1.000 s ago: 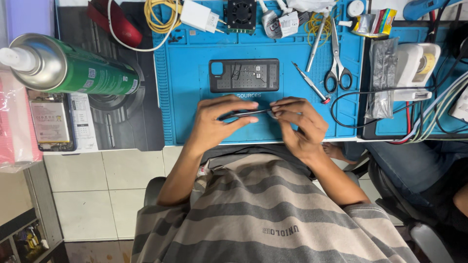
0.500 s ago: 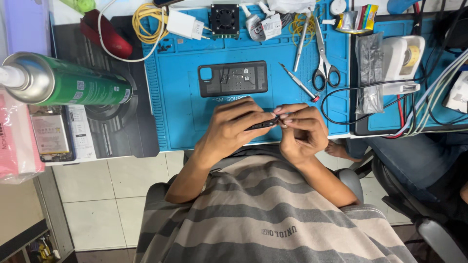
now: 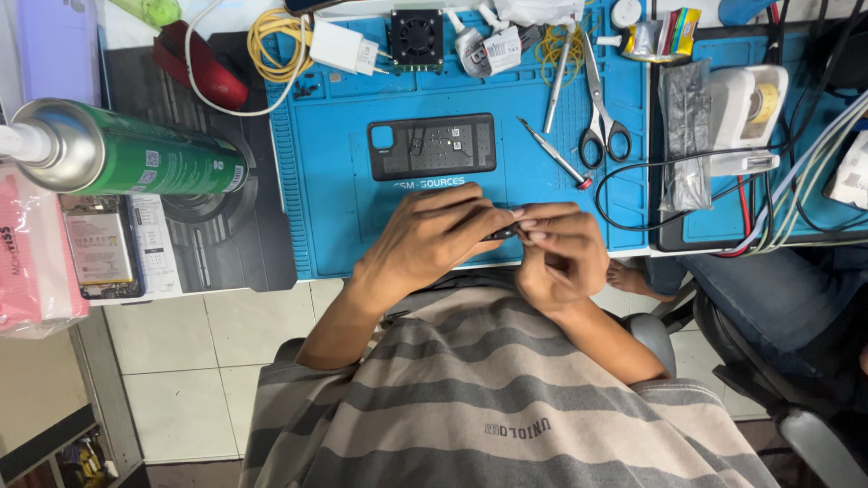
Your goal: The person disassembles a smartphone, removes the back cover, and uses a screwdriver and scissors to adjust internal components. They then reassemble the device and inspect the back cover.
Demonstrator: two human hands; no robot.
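Note:
My left hand [image 3: 429, 237] and my right hand [image 3: 553, 255] meet over the front edge of the blue work mat [image 3: 325, 217]. Both pinch a small slim dark part [image 3: 503, 233] between their fingertips; most of it is hidden by the fingers. Just beyond the hands a dark phone with its back off [image 3: 432, 145] lies flat on the mat. A small screwdriver [image 3: 553, 152], scissors [image 3: 599, 99] and tweezers [image 3: 558, 81] lie to its right.
A green spray can [image 3: 136, 161] lies at the left, with another opened phone [image 3: 99, 246] below it. A small fan [image 3: 416, 38], white charger [image 3: 336, 47] and cables sit at the back. A white tape dispenser [image 3: 746, 108] stands right. Another person's leg [image 3: 768, 289] is beside the table.
My hands have drawn closer together and nearer the mat's front edge. The long dark part, earlier stretched between them, is now mostly covered by the fingertips.

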